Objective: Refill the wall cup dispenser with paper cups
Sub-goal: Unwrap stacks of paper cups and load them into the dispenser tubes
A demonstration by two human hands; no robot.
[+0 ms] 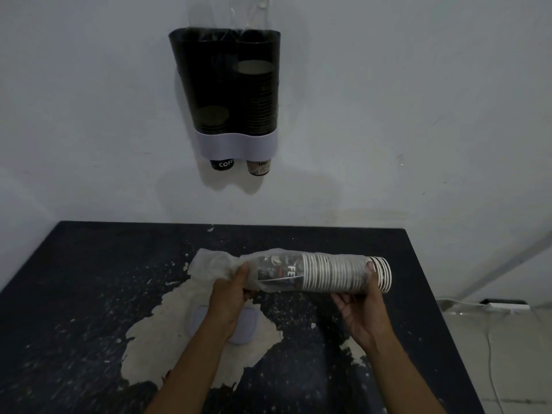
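Head view: left hand (230, 289) fingers pinch plastic sleeve (227, 264), right hand (363, 312) fingers clamp cup stack (334, 273) above the worktop (89, 294). Hard tug risks cups separating, spilling off.

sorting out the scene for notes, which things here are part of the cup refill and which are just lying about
Part of the job:
stack of paper cups
plastic sleeve
wall dispenser
left hand
right hand

Just lying about:
pale lid-like piece on the table
power strip and cable on the floor
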